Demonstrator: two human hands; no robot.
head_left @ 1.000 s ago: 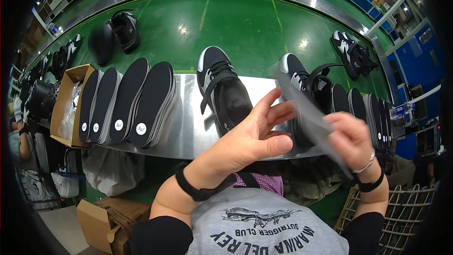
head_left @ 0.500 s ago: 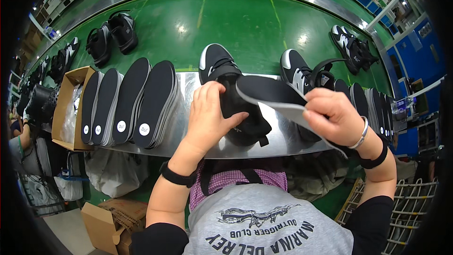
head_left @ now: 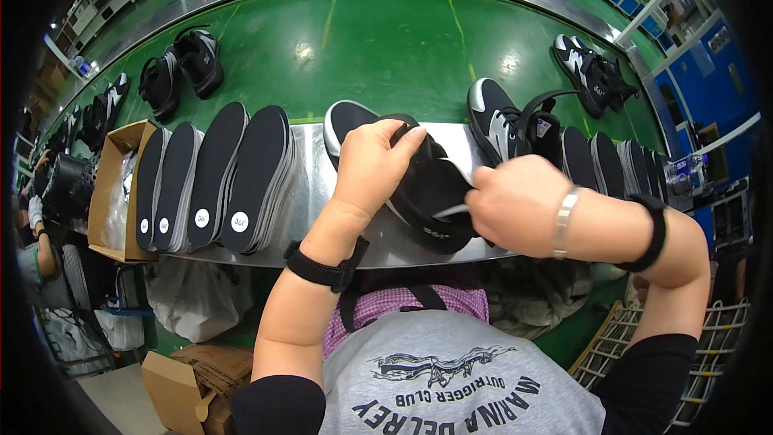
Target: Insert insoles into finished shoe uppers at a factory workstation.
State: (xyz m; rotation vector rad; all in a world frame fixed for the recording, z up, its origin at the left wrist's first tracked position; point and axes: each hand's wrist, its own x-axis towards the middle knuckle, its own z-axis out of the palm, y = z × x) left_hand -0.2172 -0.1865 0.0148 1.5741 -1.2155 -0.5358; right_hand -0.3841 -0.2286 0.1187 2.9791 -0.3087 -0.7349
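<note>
Black shoe (head_left: 419, 185) at frame centre, on the steel bench (head_left: 314, 193).
Left hand (head_left: 372, 163) grips its collar; right hand (head_left: 519, 205) clenches an insole (head_left: 439, 213) entering it. Cardboard box (head_left: 109, 185) at left holds a plastic bag.

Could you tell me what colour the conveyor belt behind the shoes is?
Green, seen best in the head view: the conveyor belt.

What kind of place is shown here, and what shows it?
Probably a shoe factory assembly line. Finished sneakers ride a green conveyor belt, stacked black insoles wait on the steel ledge, and both hands work on a black shoe.
</note>
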